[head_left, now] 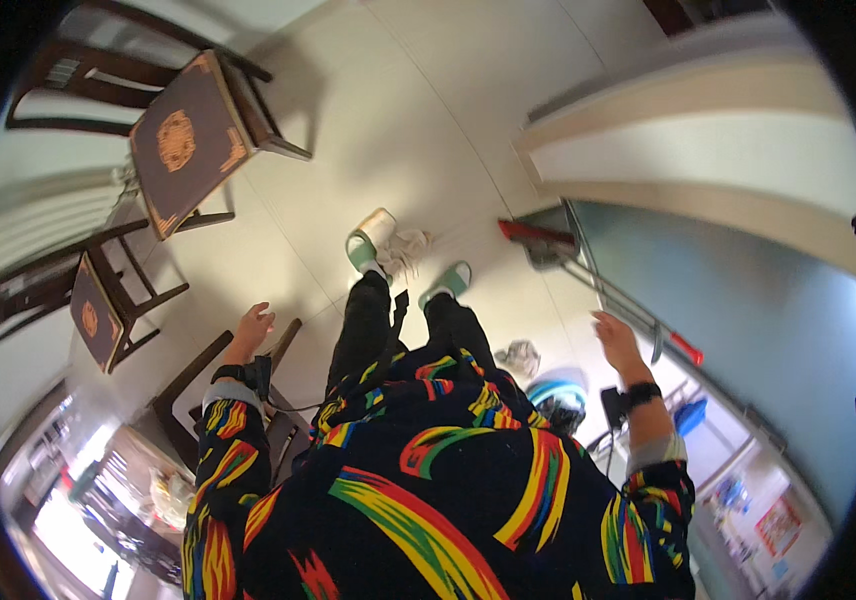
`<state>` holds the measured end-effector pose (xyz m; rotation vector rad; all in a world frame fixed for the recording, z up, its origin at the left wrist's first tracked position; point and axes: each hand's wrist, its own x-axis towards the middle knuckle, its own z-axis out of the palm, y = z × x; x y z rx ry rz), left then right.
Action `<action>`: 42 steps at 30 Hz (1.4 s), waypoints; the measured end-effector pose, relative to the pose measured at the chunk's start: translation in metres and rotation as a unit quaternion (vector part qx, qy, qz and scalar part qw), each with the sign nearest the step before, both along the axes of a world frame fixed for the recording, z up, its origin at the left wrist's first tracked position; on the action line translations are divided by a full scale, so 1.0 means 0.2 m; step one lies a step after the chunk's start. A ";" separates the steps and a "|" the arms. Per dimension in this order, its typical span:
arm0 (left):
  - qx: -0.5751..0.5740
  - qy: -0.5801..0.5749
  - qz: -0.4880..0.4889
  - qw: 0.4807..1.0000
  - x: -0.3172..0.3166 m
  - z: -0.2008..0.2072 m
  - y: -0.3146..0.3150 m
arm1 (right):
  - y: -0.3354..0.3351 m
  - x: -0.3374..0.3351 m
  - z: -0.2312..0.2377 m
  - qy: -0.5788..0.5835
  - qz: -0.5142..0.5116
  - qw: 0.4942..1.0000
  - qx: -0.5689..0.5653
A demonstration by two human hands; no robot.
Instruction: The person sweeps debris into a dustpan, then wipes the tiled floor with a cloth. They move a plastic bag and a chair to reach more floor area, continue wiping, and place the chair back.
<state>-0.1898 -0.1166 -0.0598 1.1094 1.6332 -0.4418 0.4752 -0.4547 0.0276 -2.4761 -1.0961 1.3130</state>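
My left hand hangs beside a dark wooden chair, its fingers loosely apart and nothing in them. On the other side my right hand is also empty, with fingers stretched out, nearest to a long-handled dustpan and a red broom head by the wall. Between my feet and just ahead lie a pale cylinder-shaped thing and a crumpled whitish cloth-like heap. Green slippers are on my feet. Both wrists carry black straps.
Two dark chairs with patterned seats stand along the left. A pale wall end juts in at the right. Near my right leg sit a crumpled light bundle and a blue-and-white rounded thing. Tiled floor stretches ahead.
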 end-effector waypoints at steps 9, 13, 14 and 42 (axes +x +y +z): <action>-0.048 -0.072 -0.239 0.967 0.57 -0.23 -0.08 | -0.71 -0.58 -0.75 0.150 0.024 0.987 -0.051; 0.003 -0.157 -0.436 0.886 0.77 -0.33 -0.22 | -0.92 -0.72 -0.87 0.262 -0.254 0.921 -0.136; 0.033 -0.163 -0.470 0.867 0.79 -0.34 -0.27 | -0.93 -0.74 -0.91 0.256 -0.237 0.927 -0.138; 0.129 -0.089 -0.612 0.776 1.32 -0.99 -0.57 | -2.90 -0.81 -4.09 0.089 0.096 0.968 -0.214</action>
